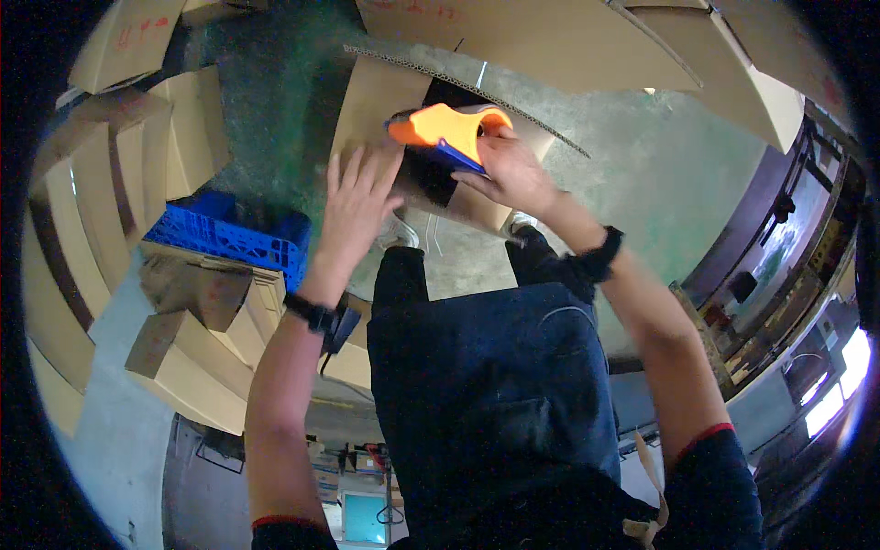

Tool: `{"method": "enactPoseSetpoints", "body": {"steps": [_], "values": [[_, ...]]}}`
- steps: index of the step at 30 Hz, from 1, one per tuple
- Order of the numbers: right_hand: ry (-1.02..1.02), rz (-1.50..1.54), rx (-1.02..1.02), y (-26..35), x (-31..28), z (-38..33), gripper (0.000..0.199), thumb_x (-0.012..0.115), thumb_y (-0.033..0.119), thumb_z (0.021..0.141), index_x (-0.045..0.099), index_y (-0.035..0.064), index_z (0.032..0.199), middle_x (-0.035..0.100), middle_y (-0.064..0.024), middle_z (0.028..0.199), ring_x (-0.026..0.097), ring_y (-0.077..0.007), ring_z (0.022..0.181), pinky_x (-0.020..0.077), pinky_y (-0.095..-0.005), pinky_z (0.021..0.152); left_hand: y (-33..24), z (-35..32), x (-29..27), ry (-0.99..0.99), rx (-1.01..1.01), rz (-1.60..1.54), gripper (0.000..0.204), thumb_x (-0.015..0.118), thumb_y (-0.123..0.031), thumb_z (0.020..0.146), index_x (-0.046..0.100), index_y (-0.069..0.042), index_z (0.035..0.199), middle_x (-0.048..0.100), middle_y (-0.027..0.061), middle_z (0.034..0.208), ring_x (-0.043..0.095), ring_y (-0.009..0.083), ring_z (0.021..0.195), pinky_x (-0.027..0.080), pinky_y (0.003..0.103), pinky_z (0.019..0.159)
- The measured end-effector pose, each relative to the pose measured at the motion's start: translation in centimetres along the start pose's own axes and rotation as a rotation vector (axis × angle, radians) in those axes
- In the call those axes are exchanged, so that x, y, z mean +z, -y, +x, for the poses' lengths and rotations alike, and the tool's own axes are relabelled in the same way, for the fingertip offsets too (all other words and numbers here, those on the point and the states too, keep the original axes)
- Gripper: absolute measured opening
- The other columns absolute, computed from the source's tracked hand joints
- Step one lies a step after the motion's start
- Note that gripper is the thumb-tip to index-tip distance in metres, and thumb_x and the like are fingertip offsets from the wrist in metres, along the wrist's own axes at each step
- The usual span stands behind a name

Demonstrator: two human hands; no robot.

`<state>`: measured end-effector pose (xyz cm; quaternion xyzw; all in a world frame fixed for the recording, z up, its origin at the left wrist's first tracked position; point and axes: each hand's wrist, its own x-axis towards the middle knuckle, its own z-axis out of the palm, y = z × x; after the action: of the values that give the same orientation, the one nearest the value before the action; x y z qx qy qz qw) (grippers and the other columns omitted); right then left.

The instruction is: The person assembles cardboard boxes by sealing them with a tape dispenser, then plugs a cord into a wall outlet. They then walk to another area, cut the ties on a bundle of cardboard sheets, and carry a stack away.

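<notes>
Orange tape dispenser (pixel 446 131) up top centre, long axis roughly left-right, nose aimed left, gripped tight in right hand (pixel 510 171). Left hand (pixel 356 203) flat, fingers spread, pressing cardboard box (pixel 385 101). Box contents: can't tell. Blue crate (pixel 229 238) off left.

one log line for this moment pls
left hand flat on cardboard box | right hand grips orange tape dispenser on box | blue crate at left
</notes>
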<state>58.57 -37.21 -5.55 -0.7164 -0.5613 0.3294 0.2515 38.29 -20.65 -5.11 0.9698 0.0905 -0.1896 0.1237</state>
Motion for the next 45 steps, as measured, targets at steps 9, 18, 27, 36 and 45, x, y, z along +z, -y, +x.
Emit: {"method": "enactPoseSetpoints", "body": {"steps": [9,18,27,36,45], "values": [[-0.078,0.225,0.446,-3.9,-6.6,1.6,0.04,0.065,0.035,0.082,0.056,0.0015,0.102,0.06,-0.0183,0.092,0.058,-0.0348,0.089,0.0451,-0.0438,0.074,-3.2,5.3,5.3,-0.164,-1.093,-0.485,0.135,0.082,-0.052,0.054,-0.004,-0.003,0.145,0.002,0.0343,0.146,0.005,0.0493,0.136,0.01,0.059,0.109],[-0.457,-0.226,0.285,-3.5,8.3,-3.1,0.038,0.064,0.025,0.082,0.054,0.0037,0.112,0.056,-0.0199,0.111,0.048,-0.0385,0.11,0.0314,-0.0502,0.097,-2.6,4.6,4.4,-0.306,-0.531,-0.073,0.108,0.068,-0.057,0.068,0.016,-0.003,0.145,0.014,0.0275,0.148,0.014,0.0434,0.137,0.014,0.052,0.111],[0.051,0.945,0.794,0.7,-0.6,-3.1,0.053,0.069,0.053,0.076,0.066,-0.0001,0.078,0.059,-0.0009,0.064,0.055,-0.01,0.064,0.0456,-0.0273,0.06,-1.4,5.1,5.1,-0.077,-0.157,-0.028,0.08,0.052,-0.05,0.085,0.024,-0.004,0.143,0.019,0.0175,0.15,0.015,0.0304,0.14,0.015,0.042,0.114],[0.107,0.69,0.588,-2.5,4.8,-8.9,0.045,0.079,0.039,0.07,0.069,-0.0028,0.081,0.066,-0.0087,0.067,0.062,-0.013,0.063,0.0503,-0.0276,0.065,-1.2,4.3,4.2,-0.58,-0.364,-1.244,0.045,0.055,-0.011,0.088,0.046,-0.01,0.131,0.054,0.0147,0.124,0.056,0.0242,0.109,0.046,0.035,0.091],[0.061,0.725,0.651,-2.2,4.8,-8.3,0.045,0.08,0.038,0.069,0.069,-0.0031,0.084,0.066,-0.008,0.068,0.061,-0.0115,0.064,0.0499,-0.0269,0.063,-4.5,4.5,4.9,0.319,-0.579,-2.151,0.032,0.06,-0.024,0.087,0.061,-0.002,0.11,0.064,0.0047,0.103,0.06,0.0139,0.09,0.047,0.028,0.078]]}}
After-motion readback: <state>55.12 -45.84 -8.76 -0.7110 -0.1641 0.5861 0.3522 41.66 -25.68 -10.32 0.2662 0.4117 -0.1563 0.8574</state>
